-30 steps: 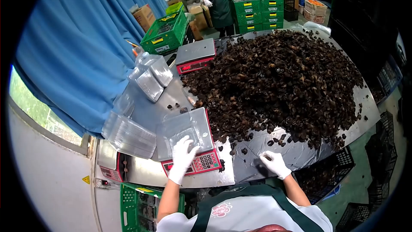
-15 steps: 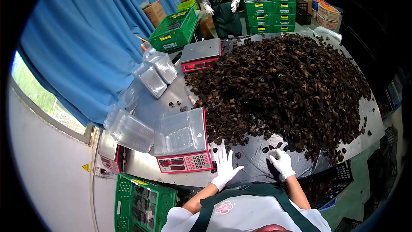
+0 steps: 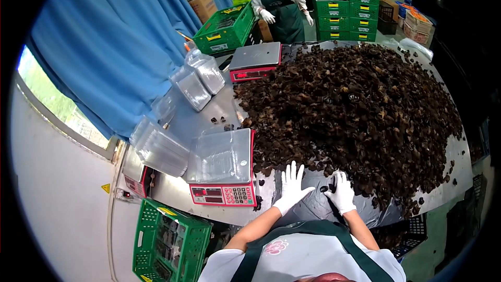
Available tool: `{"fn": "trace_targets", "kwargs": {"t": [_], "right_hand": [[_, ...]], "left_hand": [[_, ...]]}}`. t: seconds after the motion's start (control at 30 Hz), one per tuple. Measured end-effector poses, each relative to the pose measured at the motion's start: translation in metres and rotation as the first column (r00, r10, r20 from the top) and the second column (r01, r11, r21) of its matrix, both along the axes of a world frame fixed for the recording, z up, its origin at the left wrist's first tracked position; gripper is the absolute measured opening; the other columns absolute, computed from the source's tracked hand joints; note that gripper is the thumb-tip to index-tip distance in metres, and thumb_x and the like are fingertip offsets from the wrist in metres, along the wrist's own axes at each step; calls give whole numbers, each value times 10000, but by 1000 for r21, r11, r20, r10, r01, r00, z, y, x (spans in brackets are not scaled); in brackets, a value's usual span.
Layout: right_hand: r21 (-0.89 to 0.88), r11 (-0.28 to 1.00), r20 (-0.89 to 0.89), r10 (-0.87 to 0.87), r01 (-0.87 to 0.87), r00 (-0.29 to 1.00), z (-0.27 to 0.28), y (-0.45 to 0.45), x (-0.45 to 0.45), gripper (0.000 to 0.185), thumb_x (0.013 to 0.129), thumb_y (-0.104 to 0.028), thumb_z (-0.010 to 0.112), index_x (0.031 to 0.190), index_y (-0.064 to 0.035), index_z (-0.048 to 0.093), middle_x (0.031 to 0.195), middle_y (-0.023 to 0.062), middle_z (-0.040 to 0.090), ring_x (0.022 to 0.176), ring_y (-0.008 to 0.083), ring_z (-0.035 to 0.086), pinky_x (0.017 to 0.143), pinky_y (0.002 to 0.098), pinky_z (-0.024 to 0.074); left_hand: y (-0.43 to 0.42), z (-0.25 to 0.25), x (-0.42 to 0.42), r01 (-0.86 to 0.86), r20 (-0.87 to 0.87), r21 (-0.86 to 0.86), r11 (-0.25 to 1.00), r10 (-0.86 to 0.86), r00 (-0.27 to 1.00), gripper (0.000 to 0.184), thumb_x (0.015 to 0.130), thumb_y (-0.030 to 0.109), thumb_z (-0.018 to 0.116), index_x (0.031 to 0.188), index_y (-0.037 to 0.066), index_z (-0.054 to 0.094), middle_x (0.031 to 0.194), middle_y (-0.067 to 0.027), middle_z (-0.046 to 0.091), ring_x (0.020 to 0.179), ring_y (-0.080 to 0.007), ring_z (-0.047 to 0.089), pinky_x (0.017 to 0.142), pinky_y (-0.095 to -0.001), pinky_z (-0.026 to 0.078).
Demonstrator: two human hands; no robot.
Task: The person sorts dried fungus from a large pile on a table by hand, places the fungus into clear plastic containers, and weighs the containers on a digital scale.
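A broad heap of dark brown wood ear mushrooms (image 3: pixel 349 104) covers much of the metal table. At its near edge my left hand (image 3: pixel 293 190), in a white glove, lies with fingers spread and holds nothing. To its right, my gloved right hand (image 3: pixel 342 194) curls its thumb and fingers around small dark mushroom pieces (image 3: pixel 332 183). Left of my hands stands a red scale (image 3: pixel 222 195), with clear plastic trays (image 3: pixel 219 164) on its pan. More nested clear trays (image 3: pixel 159 146) lean beside it.
A second red scale (image 3: pixel 255 61) stands farther back, near stacks of clear containers (image 3: pixel 190 87). A green crate (image 3: pixel 172 240) sits low at the left, another crate (image 3: pixel 222 28) behind the table. A co-worker (image 3: pixel 282 8) in a green apron stands across, beside stacked green crates (image 3: pixel 347 8).
My left hand has moved forward to the heap's edge, still spread. My right hand has closed in on the small pieces. The view has shifted slightly, and the co-worker has shifted posture.
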State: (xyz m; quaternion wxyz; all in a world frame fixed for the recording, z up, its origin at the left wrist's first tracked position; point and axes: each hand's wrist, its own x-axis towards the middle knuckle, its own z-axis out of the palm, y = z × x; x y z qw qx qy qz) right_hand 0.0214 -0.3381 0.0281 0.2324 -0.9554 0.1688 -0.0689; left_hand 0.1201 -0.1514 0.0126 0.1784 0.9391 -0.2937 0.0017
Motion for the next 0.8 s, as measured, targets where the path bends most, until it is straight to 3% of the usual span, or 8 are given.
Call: {"fn": "trace_targets", "kwargs": {"t": [0.17, 0.3, 0.47, 0.8], "right_hand": [[-22, 998, 23, 62, -61, 998, -6, 0, 20, 919, 628, -377, 821, 1360, -41, 380, 1378, 177, 428, 1064, 333, 549, 823, 399, 524], [-20, 994, 152, 107, -105, 983, -18, -1, 32, 823, 680, -372, 782, 1341, -48, 413, 1367, 159, 453, 1040, 328, 556, 828, 390, 510], [-65, 994, 316, 105, -89, 943, -28, 1, 34, 571, 721, -347, 746, 1187, -74, 561, 1253, 84, 565, 911, 270, 583, 746, 350, 517], [-22, 997, 381, 79, -77, 921, -29, 0, 36, 521, 716, -275, 764, 1161, -83, 574, 1208, 85, 597, 921, 279, 595, 747, 356, 519]], "left_hand": [[-18, -6, 22, 38, 39, -26, 999, -37, 999, 909, 771, 566, 643, 1465, 117, 267, 1534, -212, 124, 1398, -418, 142, 1113, -554, 146], [-18, -12, 25, 24, 66, -83, 996, -19, 998, 821, 786, 552, 639, 1427, 127, 353, 1530, -186, 173, 1390, -391, 187, 1107, -543, 173], [-18, -11, 24, 30, 83, -64, 997, -24, 996, 793, 791, 541, 637, 1412, 124, 374, 1521, -187, 201, 1380, -389, 212, 1097, -539, 198], [-18, -13, 25, 20, 87, -75, 997, -13, 996, 781, 793, 530, 636, 1407, 120, 381, 1516, -188, 213, 1372, -395, 226, 1094, -541, 204]]}}
